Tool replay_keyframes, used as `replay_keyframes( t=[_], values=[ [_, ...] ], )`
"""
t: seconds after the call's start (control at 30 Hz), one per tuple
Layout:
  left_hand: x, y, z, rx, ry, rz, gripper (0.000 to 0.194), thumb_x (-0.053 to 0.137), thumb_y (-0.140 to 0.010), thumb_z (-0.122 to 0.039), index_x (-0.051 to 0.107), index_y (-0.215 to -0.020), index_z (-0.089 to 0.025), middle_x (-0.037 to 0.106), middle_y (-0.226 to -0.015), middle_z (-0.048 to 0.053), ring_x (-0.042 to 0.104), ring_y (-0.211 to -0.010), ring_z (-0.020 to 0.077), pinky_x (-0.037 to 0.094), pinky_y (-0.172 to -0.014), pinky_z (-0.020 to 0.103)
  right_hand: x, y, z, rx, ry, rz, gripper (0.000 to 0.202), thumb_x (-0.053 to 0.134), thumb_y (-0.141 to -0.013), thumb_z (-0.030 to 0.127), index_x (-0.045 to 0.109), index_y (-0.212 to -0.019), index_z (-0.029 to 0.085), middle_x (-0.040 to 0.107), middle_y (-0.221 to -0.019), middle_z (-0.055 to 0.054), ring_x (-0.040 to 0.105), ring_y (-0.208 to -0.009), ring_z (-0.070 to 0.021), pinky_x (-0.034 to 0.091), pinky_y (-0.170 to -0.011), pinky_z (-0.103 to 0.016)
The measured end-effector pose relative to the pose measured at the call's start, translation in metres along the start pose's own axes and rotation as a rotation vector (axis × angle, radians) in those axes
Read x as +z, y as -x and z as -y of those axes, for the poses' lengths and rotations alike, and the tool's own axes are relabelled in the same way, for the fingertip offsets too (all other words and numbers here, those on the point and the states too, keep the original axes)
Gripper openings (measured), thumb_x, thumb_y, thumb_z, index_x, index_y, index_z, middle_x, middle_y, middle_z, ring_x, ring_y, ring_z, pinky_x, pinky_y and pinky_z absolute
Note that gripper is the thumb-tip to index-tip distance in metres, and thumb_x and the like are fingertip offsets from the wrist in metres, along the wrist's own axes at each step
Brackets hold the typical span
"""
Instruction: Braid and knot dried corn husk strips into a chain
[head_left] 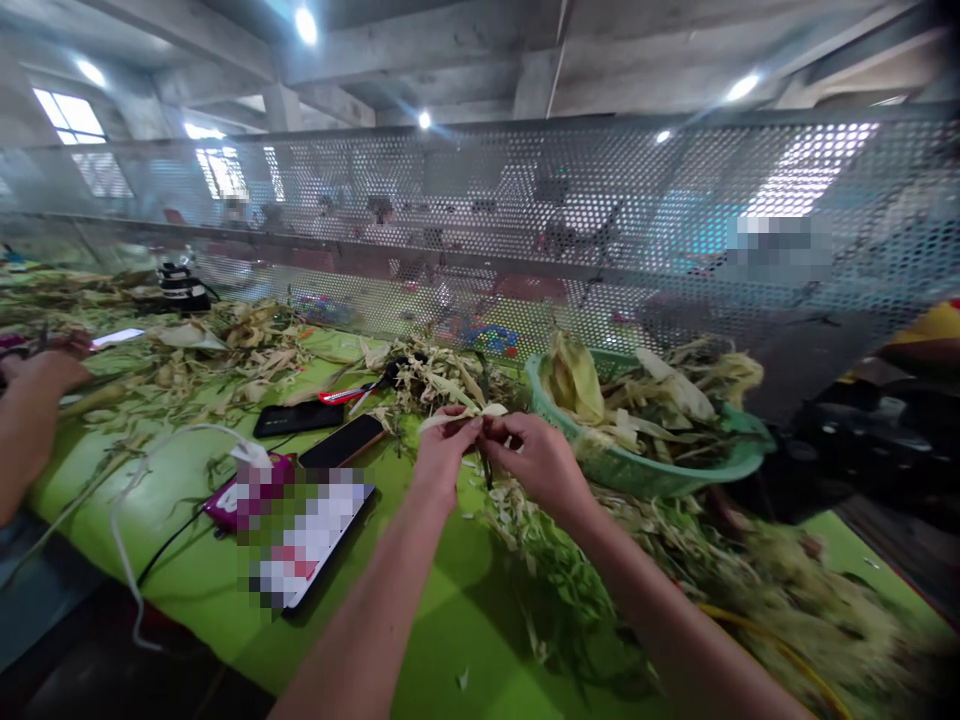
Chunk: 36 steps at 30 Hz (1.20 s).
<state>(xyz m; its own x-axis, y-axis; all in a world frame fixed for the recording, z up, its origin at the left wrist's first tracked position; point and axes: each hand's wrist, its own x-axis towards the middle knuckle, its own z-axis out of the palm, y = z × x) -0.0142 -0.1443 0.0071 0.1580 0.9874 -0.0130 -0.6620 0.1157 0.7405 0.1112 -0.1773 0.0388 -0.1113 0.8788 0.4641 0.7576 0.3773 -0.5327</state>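
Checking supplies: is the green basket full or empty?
Fairly full: husks rise above the rim of the basket, hiding its bottom.

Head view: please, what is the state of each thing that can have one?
Left hand, pinching pale husk strip
Right hand, pinching same strip
Green basket, upright, heaped with dry husks
Nearest phone, screen lit
Brown-edged phone, screen dark
White charger, seated in purple power socket

A bright green table [454, 610] carries 2 dark phones [300, 418] near each other, a phone with a lit screen [319, 540], a purple power socket [225, 503], a red cutter [345, 396], a green basket [660, 481], heaps of dry husk [244, 345] and green shreds [566, 575].
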Motion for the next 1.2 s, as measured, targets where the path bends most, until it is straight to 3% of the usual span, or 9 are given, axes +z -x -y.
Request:
replay_keyframes(
  t=[0.3, 0.4, 0.53, 0.63, 0.8, 1.2],
  values=[
    [-0.012, -0.013, 0.0, 0.196, -0.292, -0.028, 0.032, 0.078, -0.061, -0.036, 0.064, -0.081, -0.014, 0.07, -0.074, 0.004, 0.062, -0.071, 0.0153, 0.045, -0.074, 0.028, -0.006, -0.001, -0.003, -0.018, 0.073, -0.009, 0.011, 0.055, -0.078, 0.019, 0.062, -0.069, 0.018, 0.064, -0.07, -0.002, 0.056, -0.066, -0.0157, 0.039, -0.062, -0.025],
    [-0.01, -0.011, -0.003, 0.145, -0.194, -0.03, 0.035, 0.08, -0.058, -0.033, 0.063, -0.082, -0.014, 0.071, -0.076, 0.004, 0.063, -0.072, 0.0149, 0.046, -0.074, 0.027, -0.005, 0.0, -0.001, -0.008, 0.003, 0.043, 0.012, 0.054, -0.082, 0.026, 0.061, -0.075, 0.019, 0.063, -0.071, -0.001, 0.055, -0.065, -0.0149, 0.039, -0.061, -0.025],
    [-0.004, -0.007, -0.003, 0.087, -0.059, -0.036, 0.043, 0.085, -0.05, -0.028, 0.06, -0.083, -0.015, 0.071, -0.076, 0.003, 0.065, -0.071, 0.0148, 0.047, -0.075, 0.028, 0.001, 0.002, 0.002, -0.005, 0.055, 0.027, 0.009, 0.062, -0.076, 0.027, 0.058, -0.073, 0.02, 0.063, -0.073, -0.001, 0.055, -0.066, -0.0161, 0.038, -0.06, -0.025],
    [-0.003, -0.006, -0.003, 0.083, -0.07, -0.028, 0.041, 0.085, -0.05, -0.028, 0.063, -0.082, -0.014, 0.071, -0.077, 0.004, 0.066, -0.074, 0.0157, 0.048, -0.076, 0.028, 0.004, 0.002, 0.002, 0.024, 0.048, 0.034, 0.008, 0.058, -0.075, 0.021, 0.056, -0.067, 0.02, 0.061, -0.067, 0.0, 0.053, -0.061, -0.0155, 0.037, -0.058, -0.025],
    [-0.007, -0.007, -0.001, 0.092, -0.114, 0.006, 0.031, 0.081, -0.058, -0.031, 0.068, -0.078, -0.013, 0.072, -0.078, 0.006, 0.066, -0.074, 0.0151, 0.049, -0.075, 0.026, 0.001, 0.0, -0.002, 0.058, -0.041, 0.069, 0.008, 0.054, -0.078, 0.023, 0.054, -0.07, 0.021, 0.059, -0.064, 0.002, 0.053, -0.059, -0.0152, 0.039, -0.059, -0.025],
    [-0.011, -0.01, -0.005, 0.003, -0.006, -0.158, 0.039, 0.085, -0.049, -0.025, 0.063, -0.079, -0.013, 0.072, -0.07, 0.005, 0.064, -0.061, 0.0118, 0.047, -0.061, 0.022, -0.006, 0.003, 0.001, -0.026, 0.227, 0.255, 0.007, 0.055, -0.077, 0.017, 0.059, -0.073, 0.021, 0.064, -0.071, 0.0, 0.056, -0.065, -0.0152, 0.034, -0.059, -0.024]
  ],
)
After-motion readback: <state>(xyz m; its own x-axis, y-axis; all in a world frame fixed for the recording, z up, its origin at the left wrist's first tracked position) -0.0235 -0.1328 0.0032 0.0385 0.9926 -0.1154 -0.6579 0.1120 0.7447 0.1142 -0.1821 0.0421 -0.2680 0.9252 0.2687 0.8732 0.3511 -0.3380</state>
